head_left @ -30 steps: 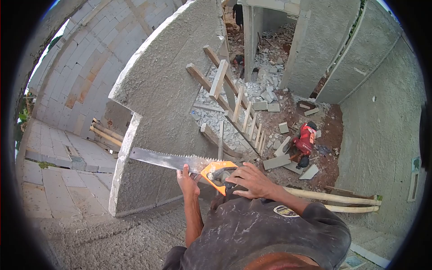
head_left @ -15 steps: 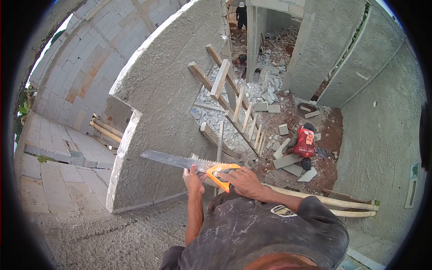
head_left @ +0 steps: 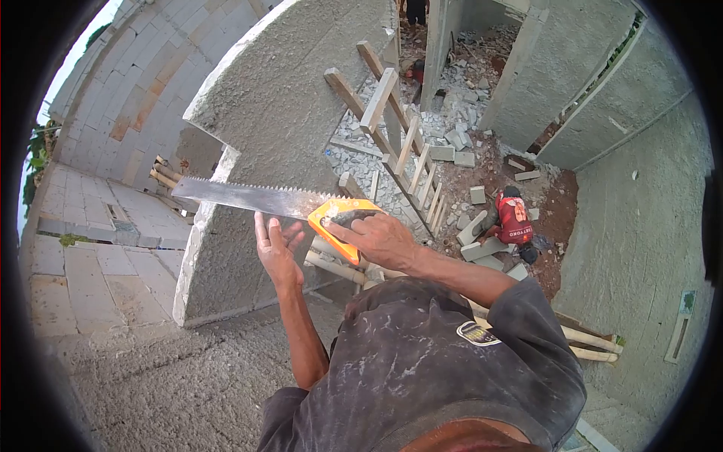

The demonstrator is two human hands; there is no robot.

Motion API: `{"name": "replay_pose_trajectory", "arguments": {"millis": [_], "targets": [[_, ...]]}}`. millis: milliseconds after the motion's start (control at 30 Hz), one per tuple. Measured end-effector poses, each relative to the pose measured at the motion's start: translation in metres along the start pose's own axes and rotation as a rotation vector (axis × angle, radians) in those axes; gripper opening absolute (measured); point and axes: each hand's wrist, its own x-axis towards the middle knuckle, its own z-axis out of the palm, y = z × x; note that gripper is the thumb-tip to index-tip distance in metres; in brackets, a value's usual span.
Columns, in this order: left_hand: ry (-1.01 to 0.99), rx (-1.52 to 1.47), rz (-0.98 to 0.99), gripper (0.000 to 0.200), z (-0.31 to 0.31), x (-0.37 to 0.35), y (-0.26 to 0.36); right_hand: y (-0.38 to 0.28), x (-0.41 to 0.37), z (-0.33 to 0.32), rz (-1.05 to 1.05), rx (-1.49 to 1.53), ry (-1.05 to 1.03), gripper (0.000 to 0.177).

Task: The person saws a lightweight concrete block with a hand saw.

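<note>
A handsaw (head_left: pixel 248 197) with an orange handle extends left across the middle of the head view, its toothed edge facing up. My right hand (head_left: pixel 380 239) is wrapped round the handle. My left hand (head_left: pixel 279 252) is just below the blade, palm up and fingers apart, the fingertips close to the blade's lower edge. White dust marks the blade near the handle. Behind the saw stands a rough grey plastered wall (head_left: pixel 263 135) with a stepped, broken white edge; the blade's tip overlaps that edge in this view.
A wooden ladder (head_left: pixel 410 147) leans in the opening beyond the wall. Below, a person in a red shirt (head_left: pixel 514 218) bends over pale blocks (head_left: pixel 482 248) among rubble. Bamboo poles (head_left: pixel 335 267) run behind my arms. Another person (head_left: pixel 416 10) stands far back.
The saw has moved left and up with my right hand, toward the wall's broken edge. My left hand has shifted left too, and its fingers have spread.
</note>
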Motion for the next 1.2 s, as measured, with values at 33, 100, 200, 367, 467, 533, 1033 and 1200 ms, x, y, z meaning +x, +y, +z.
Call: {"name": "replay_pose_trajectory", "arguments": {"millis": [33,100,200,367,467,533,1033,1200], "targets": [[-0.033,0.013,0.051,0.064,-0.006,-0.001,0.007,0.004,0.010,0.000,-0.029,-0.071,0.023,0.058],[0.037,0.059,0.126,0.065,-0.024,0.003,0.014,0.015,0.031,-0.007,-0.079,-0.144,-0.010,0.057],[0.170,0.179,0.215,0.064,-0.066,0.015,0.028,0.033,0.054,0.001,-0.164,-0.256,-0.070,0.057],[0.435,0.876,0.388,0.061,-0.167,0.058,0.035,0.039,0.059,0.022,-0.122,-0.268,-0.248,0.064],[0.486,1.036,0.329,0.063,-0.224,0.078,0.049,0.029,0.048,0.031,-0.052,-0.244,-0.295,0.066],[0.479,1.147,0.335,0.063,-0.261,0.100,0.054,0.023,0.042,0.040,-0.067,-0.243,-0.192,0.065],[0.269,1.514,-0.069,0.072,-0.288,0.184,-0.004,-0.003,0.175,0.074,0.187,-0.227,-0.381,0.068],[0.308,1.522,-0.017,0.075,-0.287,0.187,-0.008,-0.024,0.111,0.041,0.136,-0.258,-0.414,0.065]]}}
